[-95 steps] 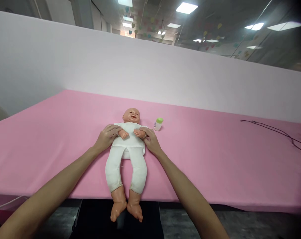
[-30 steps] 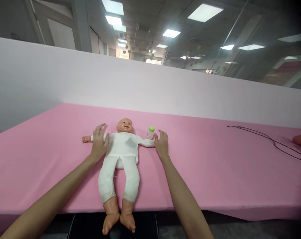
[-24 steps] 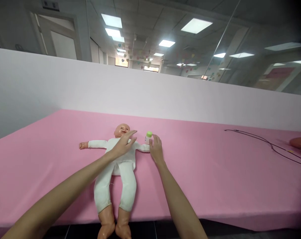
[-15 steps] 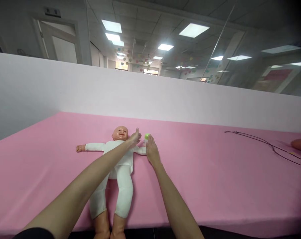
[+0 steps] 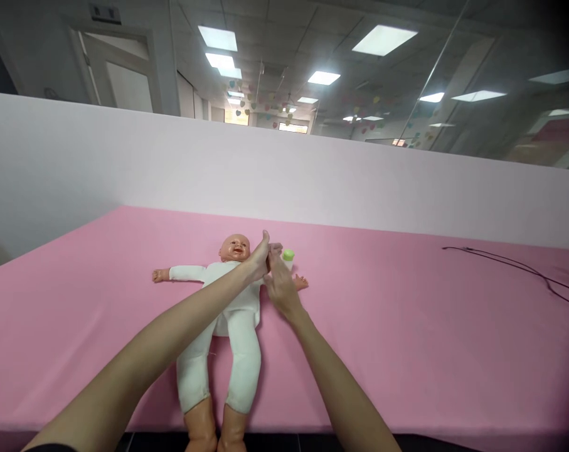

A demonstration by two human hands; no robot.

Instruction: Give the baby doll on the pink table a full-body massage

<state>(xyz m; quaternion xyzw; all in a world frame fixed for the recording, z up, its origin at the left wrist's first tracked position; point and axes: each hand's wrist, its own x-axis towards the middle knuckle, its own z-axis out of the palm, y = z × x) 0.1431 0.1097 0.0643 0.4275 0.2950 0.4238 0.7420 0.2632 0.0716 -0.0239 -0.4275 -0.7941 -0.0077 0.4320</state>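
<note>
A baby doll (image 5: 241,333) in white clothing lies face up on the pink-covered table (image 5: 397,333), its arms spread. Above its chest and one arm, my left hand (image 5: 261,256) meets my right hand (image 5: 280,282). The left thumb points up and its fingers are stretched out. My right hand's fingers are extended against the left hand, and I see nothing held between them. Just behind the right hand stands a small white bottle with a green cap (image 5: 288,255), partly hidden by that hand. The doll's hand (image 5: 302,282) shows beyond my right wrist.
Thin black cables (image 5: 505,257) lie on the right side of the table. A white low wall (image 5: 284,176) runs along the back, with glass above it. A door (image 5: 128,81) stands at the far left behind the glass.
My right hand has moved left, away from the bottle, and now touches my left hand; they were apart before. The doll's hand has come into sight. The view has shifted slightly.
</note>
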